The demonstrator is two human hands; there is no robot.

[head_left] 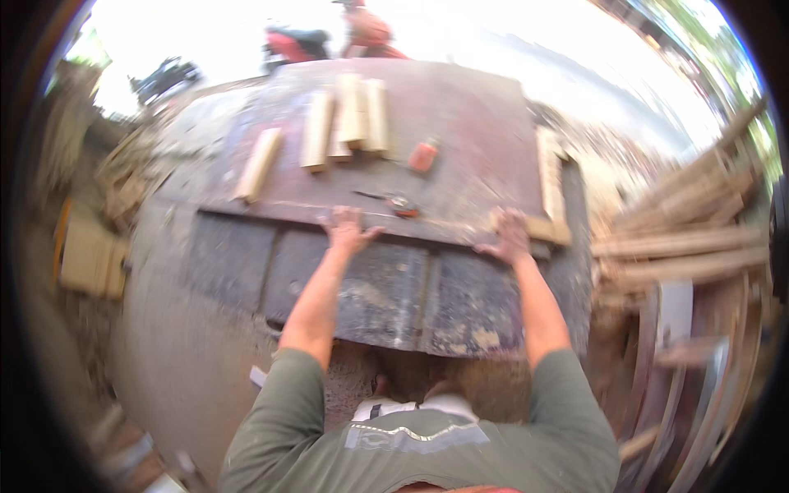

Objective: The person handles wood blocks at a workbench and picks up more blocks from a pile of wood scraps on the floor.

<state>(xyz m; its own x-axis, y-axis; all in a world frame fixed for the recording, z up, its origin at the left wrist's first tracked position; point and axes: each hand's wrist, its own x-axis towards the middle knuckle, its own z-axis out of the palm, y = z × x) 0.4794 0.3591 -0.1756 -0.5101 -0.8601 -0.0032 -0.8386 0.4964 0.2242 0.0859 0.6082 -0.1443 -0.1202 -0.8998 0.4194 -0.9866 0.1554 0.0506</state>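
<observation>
My left hand (348, 230) rests on the near edge of a large reddish-brown board (460, 107), fingers spread and thumb out to the right. Farther right along that edge lies my right hand (508, 236), fingers forward and thumb pointing left, beside a short wooden strip (546, 231). Neither hand appears to hold anything, though both are a little blurred. Between them, slightly farther in, is a small orange-and-black tool (403, 206) with a thin dark shaft. Beyond it lies a small red bottle (423, 156).
Several pale wood blocks (317, 131) lie toward the board's far left, one block (259, 164) apart from them. Upright wood (549, 168) lines the right side. A dark, stained bench surface (345, 283) spans the near side. Stacked timber (682, 246) stands right; motorbikes (296, 45) stand beyond.
</observation>
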